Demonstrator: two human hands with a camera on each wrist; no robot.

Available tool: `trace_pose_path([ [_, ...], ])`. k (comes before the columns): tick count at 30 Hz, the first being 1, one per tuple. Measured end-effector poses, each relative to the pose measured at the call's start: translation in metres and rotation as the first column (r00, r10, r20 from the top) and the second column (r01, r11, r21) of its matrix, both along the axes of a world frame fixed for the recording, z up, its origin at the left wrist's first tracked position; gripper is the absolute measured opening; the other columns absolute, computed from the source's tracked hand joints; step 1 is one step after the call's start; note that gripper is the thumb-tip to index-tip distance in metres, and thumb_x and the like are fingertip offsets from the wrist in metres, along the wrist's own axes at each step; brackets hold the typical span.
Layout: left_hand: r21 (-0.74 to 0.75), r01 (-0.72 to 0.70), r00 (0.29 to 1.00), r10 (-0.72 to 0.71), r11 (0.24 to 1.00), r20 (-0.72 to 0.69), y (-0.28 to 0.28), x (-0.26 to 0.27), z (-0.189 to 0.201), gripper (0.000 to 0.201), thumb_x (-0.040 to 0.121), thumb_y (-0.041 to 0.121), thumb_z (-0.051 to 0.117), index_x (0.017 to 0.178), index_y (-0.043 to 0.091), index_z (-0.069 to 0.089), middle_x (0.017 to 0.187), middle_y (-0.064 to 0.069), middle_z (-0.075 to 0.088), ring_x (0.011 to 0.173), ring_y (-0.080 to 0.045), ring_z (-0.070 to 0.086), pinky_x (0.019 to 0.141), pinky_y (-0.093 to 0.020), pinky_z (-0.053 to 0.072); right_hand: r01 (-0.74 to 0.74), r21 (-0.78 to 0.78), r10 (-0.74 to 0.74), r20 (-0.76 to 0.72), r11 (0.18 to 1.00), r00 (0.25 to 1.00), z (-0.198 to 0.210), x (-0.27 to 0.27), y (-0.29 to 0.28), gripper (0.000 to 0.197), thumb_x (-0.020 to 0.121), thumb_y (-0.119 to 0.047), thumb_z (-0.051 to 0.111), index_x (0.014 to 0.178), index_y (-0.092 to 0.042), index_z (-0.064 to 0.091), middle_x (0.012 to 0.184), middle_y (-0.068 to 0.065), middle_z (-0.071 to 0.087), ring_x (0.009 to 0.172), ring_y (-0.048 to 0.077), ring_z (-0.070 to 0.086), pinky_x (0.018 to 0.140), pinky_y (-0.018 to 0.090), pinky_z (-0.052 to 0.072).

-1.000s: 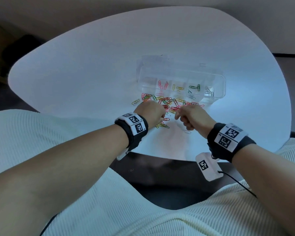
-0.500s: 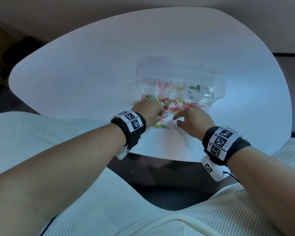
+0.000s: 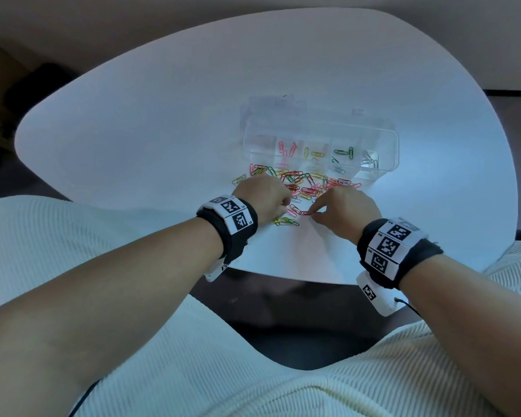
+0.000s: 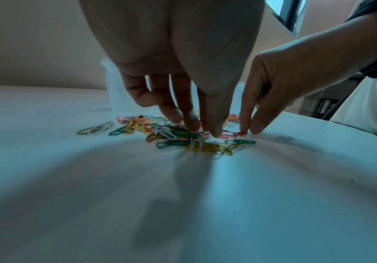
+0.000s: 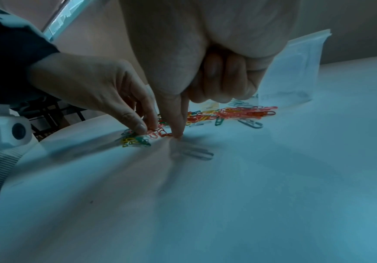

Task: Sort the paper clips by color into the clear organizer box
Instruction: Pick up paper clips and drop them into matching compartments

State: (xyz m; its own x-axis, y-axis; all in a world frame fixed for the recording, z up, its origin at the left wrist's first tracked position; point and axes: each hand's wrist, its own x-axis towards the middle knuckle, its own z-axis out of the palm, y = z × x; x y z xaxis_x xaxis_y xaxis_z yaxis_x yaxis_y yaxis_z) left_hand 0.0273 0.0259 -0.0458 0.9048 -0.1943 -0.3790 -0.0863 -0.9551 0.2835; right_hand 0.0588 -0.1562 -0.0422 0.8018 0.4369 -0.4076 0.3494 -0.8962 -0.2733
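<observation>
Paper clips (image 3: 298,183) lie in a mixed heap on the white table (image 3: 151,121), just in front of the clear organizer box (image 3: 387,152). I see my right hand (image 3: 348,210) pinching a red clip (image 4: 241,133) between thumb and forefinger at the heap's near edge, the other fingers curled under. My left hand (image 3: 263,195) has its fingertips (image 4: 192,122) down on red clips beside it; whether they grip one I cannot tell, since the fingers hide the contact. A few pink, yellow, green and grey clips sit in separate box compartments; the leftmost compartment is hard to read through glare. One grey clip (image 5: 196,151) lies apart, near my right hand. A clear bag (image 5: 295,71) stands behind, cut off by my palm.
</observation>
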Motion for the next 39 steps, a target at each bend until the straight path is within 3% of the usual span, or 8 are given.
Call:
trace_pose_path([
  [7, -0.049, 0.090, 0.991, -0.085, 0.995, 0.100, -0.006, -0.003, -0.004, 0.029, 0.095, 0.027, 0.050, 0.122, 0.023, 0.062, 0.117, 0.001, 0.057, 0.114, -0.022, 0.048, 0.086, -0.034, 0.044, 0.061, 0.022, -0.061, 0.024, 0.998, 0.998, -0.003, -0.002, 0.002, 0.021, 0.082, -0.045, 0.071, 0.098, -0.033, 0.073, 0.103, 0.000, 0.070, 0.089, 0.021, 0.063, 0.069, 0.028, 0.045],
  [12, -0.025, 0.222, 0.970, -0.218, 0.975, 0.104, -0.018, -0.005, -0.011, 0.033, 0.095, 0.026, 0.051, 0.126, 0.021, 0.058, 0.126, 0.001, 0.055, 0.118, -0.021, 0.043, 0.094, -0.036, 0.042, 0.080, -0.027, -0.081, -0.035, 0.996, 0.996, 0.000, -0.003, 0.006, 0.014, 0.081, -0.035, 0.070, 0.088, -0.025, 0.074, 0.095, 0.006, 0.068, 0.083, 0.027, 0.063, 0.065, 0.027, 0.042],
  [18, -0.089, 0.035, 0.993, -0.025, 0.995, 0.113, -0.003, 0.000, -0.004, 0.032, 0.093, 0.017, 0.054, 0.125, 0.019, 0.059, 0.120, -0.004, 0.055, 0.115, -0.025, 0.046, 0.090, -0.038, 0.043, 0.138, 0.044, -0.132, -0.115, 0.989, 0.985, -0.004, 0.001, -0.002, 0.021, 0.089, -0.036, 0.052, 0.082, -0.017, 0.057, 0.081, 0.003, 0.059, 0.077, 0.025, 0.054, 0.063, 0.032, 0.038],
  [20, -0.089, -0.041, 0.996, 0.048, 0.995, 0.072, 0.004, 0.003, -0.002, 0.031, 0.092, 0.018, 0.056, 0.123, 0.019, 0.060, 0.117, -0.004, 0.055, 0.115, -0.024, 0.046, 0.088, -0.037, 0.044, 0.292, 0.221, -0.236, -0.248, 0.930, 0.940, -0.002, 0.010, -0.008, 0.023, 0.091, -0.022, 0.044, 0.071, -0.012, 0.049, 0.070, 0.003, 0.052, 0.067, 0.022, 0.045, 0.059, 0.033, 0.033],
  [23, -0.066, -0.100, 0.995, 0.101, 0.993, 0.003, 0.009, 0.006, -0.003, 0.026, 0.092, 0.022, 0.057, 0.118, 0.021, 0.061, 0.114, -0.003, 0.059, 0.108, -0.025, 0.053, 0.086, -0.038, 0.049, 0.635, 0.412, -0.382, -0.545, 0.654, 0.747, 0.010, 0.018, -0.012, 0.025, 0.079, -0.017, 0.042, 0.058, -0.020, 0.029, 0.053, -0.003, 0.028, 0.051, 0.017, 0.018, 0.047, 0.027, 0.015],
  [28, -0.068, -0.133, 0.991, 0.132, 0.989, -0.018, 0.010, 0.006, -0.003, 0.024, 0.092, 0.022, 0.058, 0.115, 0.021, 0.063, 0.113, -0.004, 0.063, 0.102, -0.026, 0.058, 0.085, -0.037, 0.050, 0.881, 0.362, -0.229, -0.870, 0.305, 0.436, 0.022, 0.021, -0.015, 0.014, 0.071, -0.016, 0.033, 0.060, -0.019, 0.025, 0.057, 0.003, 0.030, 0.048, 0.015, 0.017, 0.048, 0.025, 0.009],
  [33, -0.114, -0.115, 0.993, 0.117, 0.987, 0.015, 0.008, 0.005, 0.000, 0.019, 0.090, 0.023, 0.060, 0.109, 0.022, 0.064, 0.102, 0.001, 0.060, 0.102, -0.022, 0.053, 0.083, -0.036, 0.048, 0.916, 0.338, -0.159, -0.913, 0.218, 0.375, 0.021, 0.022, -0.015, 0.034, 0.082, -0.013, 0.030, 0.049, -0.020, 0.027, 0.069, 0.013, 0.062, 0.049, 0.021, 0.044, 0.040, 0.021, 0.030],
  [39, -0.023, -0.024, 0.999, 0.024, 0.999, -0.032, -0.002, 0.004, -0.001, 0.018, 0.090, 0.024, 0.059, 0.105, 0.021, 0.067, 0.104, 0.000, 0.064, 0.105, -0.022, 0.054, 0.079, -0.034, 0.047, 0.866, 0.404, -0.135, -0.880, 0.293, 0.456, 0.021, 0.023, -0.012, 0.039, 0.091, -0.014, 0.050, 0.061, -0.021, 0.026, 0.056, 0.002, 0.027, 0.054, 0.019, 0.018, 0.047, 0.028, 0.016],
])
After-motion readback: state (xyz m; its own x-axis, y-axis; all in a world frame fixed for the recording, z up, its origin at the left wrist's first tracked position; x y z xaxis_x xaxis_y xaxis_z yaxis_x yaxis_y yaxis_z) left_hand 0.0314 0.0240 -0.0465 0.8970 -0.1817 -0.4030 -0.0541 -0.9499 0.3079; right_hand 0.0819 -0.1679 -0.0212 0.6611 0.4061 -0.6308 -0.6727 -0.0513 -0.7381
